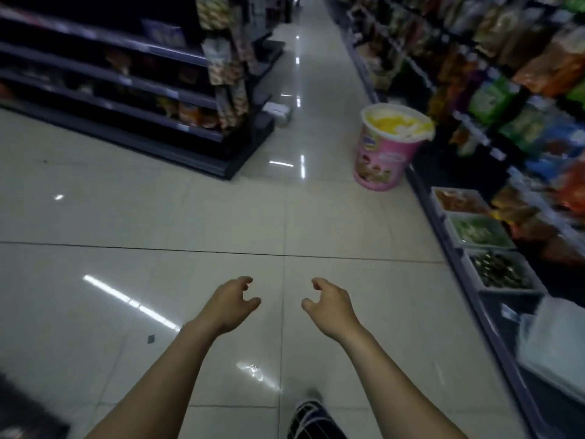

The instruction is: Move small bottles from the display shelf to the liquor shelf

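Observation:
My left hand point(230, 301) and my right hand point(329, 304) are held out in front of me over the tiled shop floor, side by side and a hand's width apart. Both hold nothing, and their fingers are loosely curled and apart. No small bottles show anywhere in this view. Neither a display shelf of bottles nor a liquor shelf can be made out; the shelves in sight carry snack packets.
A dark shelf unit point(152, 99) stands at the left with an aisle running ahead beside it. Packed snack shelves point(512, 90) line the right, with trays point(481, 232) low down. A large pink tub display point(387, 147) stands on the floor by the right shelves.

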Motion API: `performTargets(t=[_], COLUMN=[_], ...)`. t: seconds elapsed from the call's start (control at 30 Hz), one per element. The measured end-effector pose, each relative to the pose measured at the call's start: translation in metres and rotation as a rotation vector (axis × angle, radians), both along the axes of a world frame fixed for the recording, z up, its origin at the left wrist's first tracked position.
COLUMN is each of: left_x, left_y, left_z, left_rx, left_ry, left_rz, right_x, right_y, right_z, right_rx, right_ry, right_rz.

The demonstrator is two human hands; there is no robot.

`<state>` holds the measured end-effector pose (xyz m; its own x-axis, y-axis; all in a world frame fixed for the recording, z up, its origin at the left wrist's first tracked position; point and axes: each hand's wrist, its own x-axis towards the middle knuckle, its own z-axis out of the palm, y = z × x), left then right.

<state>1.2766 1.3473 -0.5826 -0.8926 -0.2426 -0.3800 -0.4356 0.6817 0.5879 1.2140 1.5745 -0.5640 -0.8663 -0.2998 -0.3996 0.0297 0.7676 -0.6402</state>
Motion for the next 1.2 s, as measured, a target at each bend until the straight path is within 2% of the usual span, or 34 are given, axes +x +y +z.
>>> performTargets(t=[0.37,0.67,0.9,1.2], left_x=[-0.146,-0.213,-0.282,-0.387], left_y=[-0.229,-0.431,-0.638,-0.881], left_z=[0.017,0.026,0.004,0.035], left_rx=[-0.089,-0.084,-0.083,-0.112], left_ry=[0.021,0.117,0.146,0.127], left_rz=[0.425,0.73,0.771,0.694], right_x=[-0.242,-0.348,-0.425,-0.534], right_y=[-0.275,-0.518,-0.738,-0.973], right_z=[-0.011,-0.011,-0.021,0.021], right_rx=[-0.064,-0.1,-0.102,-0.108], right_ry=[0.02,0.0,0.008,0.098], right_rz=[0.375,0.688,0.756,0.722])
